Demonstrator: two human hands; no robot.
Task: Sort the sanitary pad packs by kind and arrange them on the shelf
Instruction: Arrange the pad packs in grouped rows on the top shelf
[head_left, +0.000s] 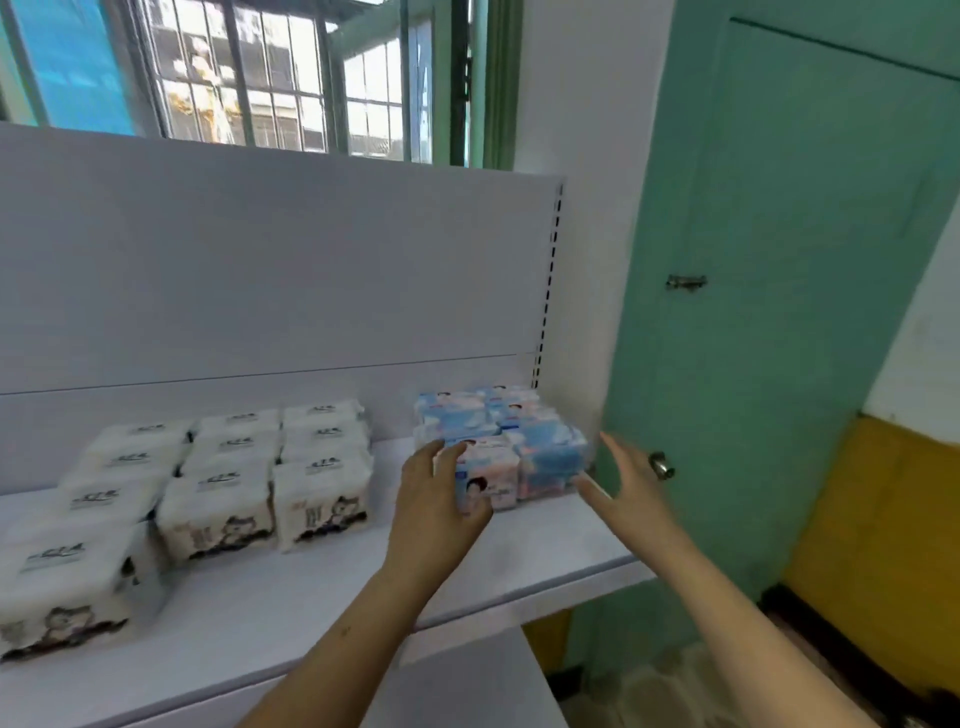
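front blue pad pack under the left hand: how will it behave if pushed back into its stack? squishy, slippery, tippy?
Front blue pad pack looks like a soft film-wrapped bundle, so it probably dents under the left hand rather than sliding rigidly. Glossy wrap on the smooth white shelf suggests easy sliding. Blocky and low, so unlikely to tip; likely light.

A barred window (249, 78) with green frames runs across the top, bright daylight coming through its panes, and a blue panel (72, 62) shows at its left end. Below it rises the white back panel (260, 260) of a shelving unit, with a slotted upright (549, 280) along its right edge. A white wall (582, 156) stands beside that. To the right is a mint-green door (779, 260) with a metal latch (685, 282) and a round knob (661, 464). Further right the wall is white above and yellow (883, 545) below, with a dark skirting at the floor.
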